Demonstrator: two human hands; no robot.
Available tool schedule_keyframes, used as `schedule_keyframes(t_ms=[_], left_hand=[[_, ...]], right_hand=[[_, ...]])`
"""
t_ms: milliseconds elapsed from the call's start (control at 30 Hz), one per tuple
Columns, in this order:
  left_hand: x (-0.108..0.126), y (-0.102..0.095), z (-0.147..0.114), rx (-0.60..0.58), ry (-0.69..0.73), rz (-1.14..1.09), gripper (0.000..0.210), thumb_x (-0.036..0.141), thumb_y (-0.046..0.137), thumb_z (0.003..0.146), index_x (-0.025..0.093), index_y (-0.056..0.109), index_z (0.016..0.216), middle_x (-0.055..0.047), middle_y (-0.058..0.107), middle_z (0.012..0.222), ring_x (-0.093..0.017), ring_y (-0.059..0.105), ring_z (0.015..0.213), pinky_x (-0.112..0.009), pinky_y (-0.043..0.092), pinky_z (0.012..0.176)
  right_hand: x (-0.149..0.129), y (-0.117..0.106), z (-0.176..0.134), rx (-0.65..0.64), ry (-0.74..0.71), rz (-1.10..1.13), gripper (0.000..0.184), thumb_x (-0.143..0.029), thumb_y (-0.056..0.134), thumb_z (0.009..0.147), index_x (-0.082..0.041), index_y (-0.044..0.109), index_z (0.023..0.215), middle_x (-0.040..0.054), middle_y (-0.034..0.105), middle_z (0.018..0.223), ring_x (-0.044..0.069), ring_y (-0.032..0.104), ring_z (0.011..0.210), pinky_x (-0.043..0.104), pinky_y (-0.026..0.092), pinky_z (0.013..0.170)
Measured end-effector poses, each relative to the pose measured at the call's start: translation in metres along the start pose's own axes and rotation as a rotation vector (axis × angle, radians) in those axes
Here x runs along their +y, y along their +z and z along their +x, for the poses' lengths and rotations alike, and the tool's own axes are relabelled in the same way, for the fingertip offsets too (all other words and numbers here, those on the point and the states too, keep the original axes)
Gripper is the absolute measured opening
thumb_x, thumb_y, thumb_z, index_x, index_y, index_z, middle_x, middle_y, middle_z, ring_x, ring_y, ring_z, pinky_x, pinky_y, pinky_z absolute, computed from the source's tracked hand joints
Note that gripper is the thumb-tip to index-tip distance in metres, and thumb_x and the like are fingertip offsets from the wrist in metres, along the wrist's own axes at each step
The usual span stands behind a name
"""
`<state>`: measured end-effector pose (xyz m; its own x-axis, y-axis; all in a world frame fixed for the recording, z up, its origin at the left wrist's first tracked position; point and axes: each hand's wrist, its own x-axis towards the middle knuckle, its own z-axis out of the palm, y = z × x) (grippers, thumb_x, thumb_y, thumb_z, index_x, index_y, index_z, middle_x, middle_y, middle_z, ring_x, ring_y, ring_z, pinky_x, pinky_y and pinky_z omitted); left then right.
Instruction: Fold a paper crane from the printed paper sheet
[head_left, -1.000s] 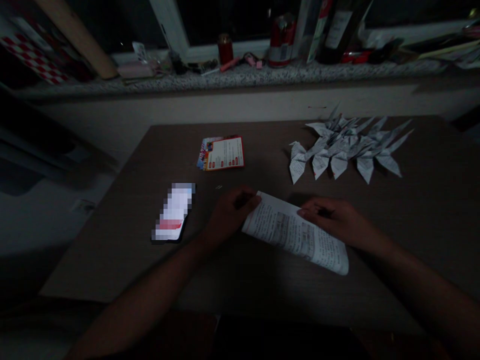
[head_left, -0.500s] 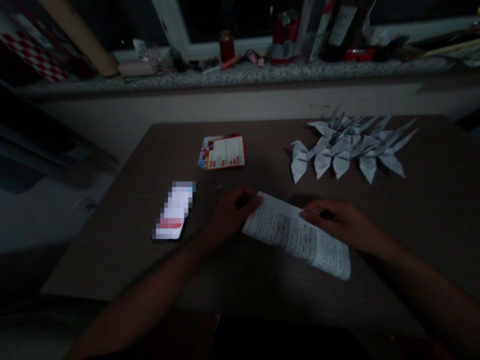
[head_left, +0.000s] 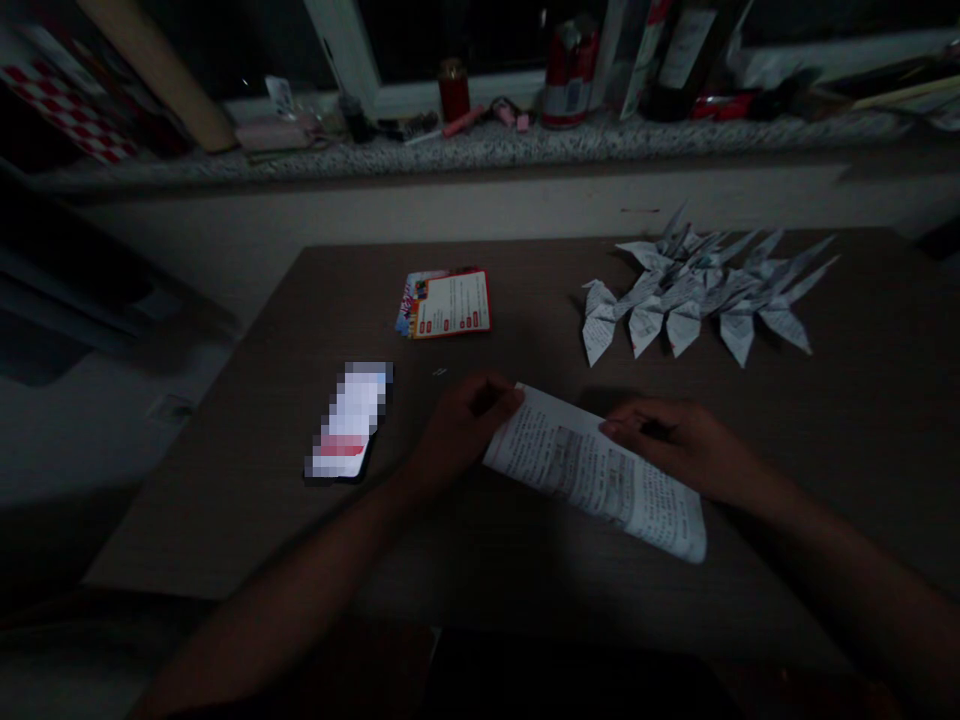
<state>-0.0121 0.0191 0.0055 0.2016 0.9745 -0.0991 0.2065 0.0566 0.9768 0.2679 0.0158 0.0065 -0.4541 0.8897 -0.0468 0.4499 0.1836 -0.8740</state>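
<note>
A folded sheet of printed paper point(head_left: 592, 475) is held between both hands above the dark wooden table. My left hand point(head_left: 469, 420) pinches its upper left corner between thumb and fingers. Along the upper edge, right of the middle, my right hand point(head_left: 679, 440) grips the paper with the thumb on top. The sheet's lower right end curves in a rounded fold. Several folded paper cranes point(head_left: 682, 325), made from similar printed paper, stand clustered beyond my right hand.
A phone point(head_left: 349, 425) with a lit, blurred screen lies on the table point(head_left: 247, 520) at the left. Behind it rests a small stack of printed cards point(head_left: 454, 305). A stone windowsill point(head_left: 375, 160) at the back carries a red can point(head_left: 568, 80), a jar point(head_left: 453, 92) and bottles.
The paper's lower right end has shifted very slightly outward. Both hands keep nearly the same place and grip.
</note>
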Motion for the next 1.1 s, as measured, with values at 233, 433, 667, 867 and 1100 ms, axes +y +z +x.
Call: schedule_keyframes(t_ms=[233, 433, 667, 867, 1100], left_hand=[[0.003, 0.001, -0.001, 0.008, -0.028, 0.011, 0.029, 0.048, 0.065, 0.093, 0.020, 0.063, 0.090, -0.002, 0.067, 0.085, -0.018, 0.065, 0.078, -0.028, 0.051, 0.066], [-0.001, -0.001, 0.002, 0.000, -0.001, 0.029, 0.029, 0.048, 0.066, 0.094, 0.019, 0.065, 0.093, -0.004, 0.069, 0.090, -0.018, 0.066, 0.080, -0.029, 0.053, 0.069], [-0.002, -0.006, 0.012, -0.161, 0.050, 0.141, 0.027, 0.047, 0.068, 0.094, 0.020, 0.073, 0.097, -0.004, 0.073, 0.095, -0.019, 0.069, 0.088, -0.029, 0.053, 0.075], [0.002, 0.005, 0.023, -0.354, 0.027, 0.120, 0.019, 0.039, 0.071, 0.091, 0.020, 0.074, 0.092, -0.003, 0.075, 0.091, -0.019, 0.070, 0.086, -0.030, 0.052, 0.076], [0.017, 0.014, 0.041, -0.440, 0.067, 0.117, 0.017, 0.036, 0.073, 0.090, 0.019, 0.074, 0.094, -0.004, 0.076, 0.094, -0.019, 0.071, 0.088, -0.030, 0.053, 0.078]], right_hand=[[0.000, 0.000, 0.000, 0.001, 0.003, -0.001, 0.032, -0.051, 0.062, 0.096, -0.023, 0.074, 0.090, 0.0047, 0.077, 0.081, 0.020, 0.072, 0.073, 0.032, 0.056, 0.066], [-0.002, 0.000, 0.000, -0.023, 0.002, -0.015, 0.032, -0.051, 0.060, 0.096, -0.023, 0.074, 0.090, 0.0049, 0.077, 0.081, 0.020, 0.071, 0.074, 0.033, 0.056, 0.065], [-0.008, 0.005, 0.003, -0.091, 0.002, 0.071, 0.031, -0.049, 0.060, 0.097, -0.021, 0.073, 0.092, 0.0045, 0.074, 0.083, 0.019, 0.068, 0.075, 0.030, 0.054, 0.065], [-0.010, 0.018, 0.007, -0.028, -0.017, 0.092, 0.024, -0.044, 0.062, 0.094, -0.021, 0.070, 0.093, 0.0027, 0.069, 0.079, 0.017, 0.061, 0.070, 0.028, 0.048, 0.061], [-0.004, 0.019, 0.007, 0.108, 0.009, 0.129, 0.028, -0.048, 0.062, 0.094, -0.022, 0.065, 0.083, 0.0000, 0.062, 0.068, 0.016, 0.057, 0.062, 0.027, 0.044, 0.055]])
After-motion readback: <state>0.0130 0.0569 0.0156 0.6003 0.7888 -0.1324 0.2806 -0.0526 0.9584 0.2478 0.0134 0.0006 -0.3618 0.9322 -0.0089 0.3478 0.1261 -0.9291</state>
